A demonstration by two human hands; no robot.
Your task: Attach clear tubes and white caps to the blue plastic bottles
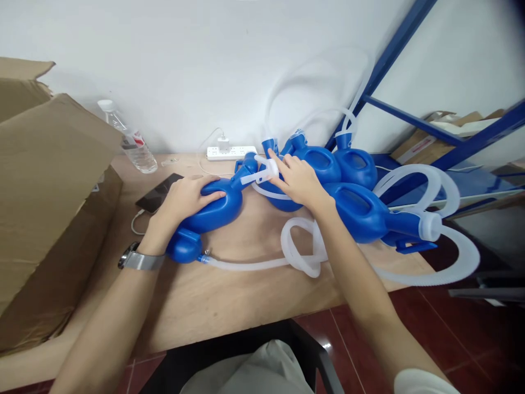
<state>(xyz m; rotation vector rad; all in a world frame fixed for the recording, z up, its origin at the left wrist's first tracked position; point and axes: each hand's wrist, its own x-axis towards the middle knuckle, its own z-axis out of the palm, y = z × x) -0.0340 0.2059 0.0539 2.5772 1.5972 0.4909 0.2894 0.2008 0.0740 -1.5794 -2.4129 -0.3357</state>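
The left hand [186,198] lies over a blue handled plastic bottle [217,210] on the left part of the bench [241,295], its thumb spread from the other fingers and laid across the handle opening. The right hand [301,178] is at the white cap [268,171] by the bottle's neck [241,178]; its index finger reaches out past the cap while the others bend, and I cannot tell whether thumb and fingers truly pinch it. Good handling here calls for a firm left palm, so the rounded body does not roll, and for cap and neck kept in 1 line. Even pressure from 2 sides of the cap would serve better than a push from 1 fingertip, and its thin white arms look easy to bend. The main hindrance is the clear hose [246,266]: it runs from a blue bulb-shaped part [184,247] near the left wrist to a loose coil on the near side, where a forearm could snag it. More blue bottles [356,219] crowd the right side, leaving the right hand little room. A corrugated tube [463,262] bulges past the right edge. At far centre sits a power strip [232,153]; to the left are a dark flat device [158,194], a clear water bottle [139,156] and an open cardboard box [49,180].
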